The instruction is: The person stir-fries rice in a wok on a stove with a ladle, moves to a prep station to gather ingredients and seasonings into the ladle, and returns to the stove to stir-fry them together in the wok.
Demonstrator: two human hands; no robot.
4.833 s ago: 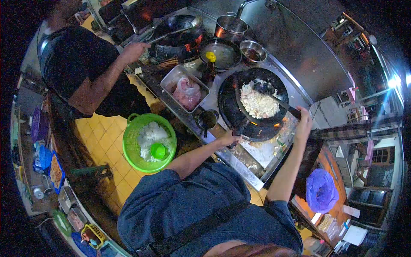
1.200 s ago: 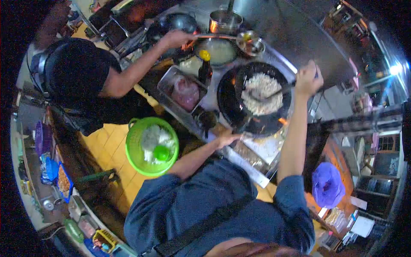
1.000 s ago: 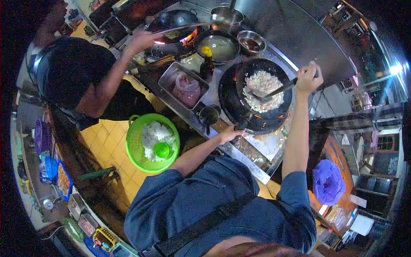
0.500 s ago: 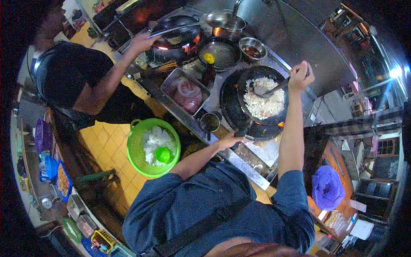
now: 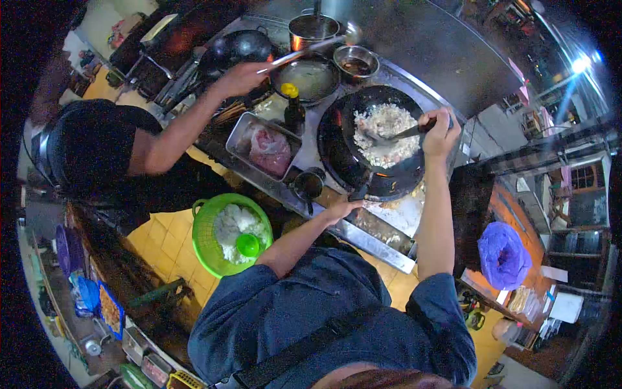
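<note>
My right hand (image 5: 440, 133) is wrapped around the handle of a ladle (image 5: 408, 133), whose head sits in the rice. The white rice (image 5: 389, 152), with small bits mixed in, lies in a black wok (image 5: 337, 142) on the stove. My left hand (image 5: 343, 211) is closed at the near end of the wok's handle (image 5: 360, 190). Left of the wok stand a metal tray (image 5: 234, 139) with raw meat (image 5: 270, 152) in a clear bag, a dark bottle (image 5: 295, 117) with a yellow cap, and a small dark pot (image 5: 309, 185).
At left, a co-worker's hand (image 5: 246, 79) holds a long-handled ladle (image 5: 304, 53) over a pan (image 5: 308, 79). A metal bowl (image 5: 356, 63) and a pot (image 5: 313, 29) stand behind. A green basket (image 5: 206, 240) of white rice with a green cup (image 5: 247, 245) stands below left.
My right hand has moved lower and slightly left with the ladle, its head shifting left through the rice. The co-worker's ladle has swung right. The whole view has shifted a little.
</note>
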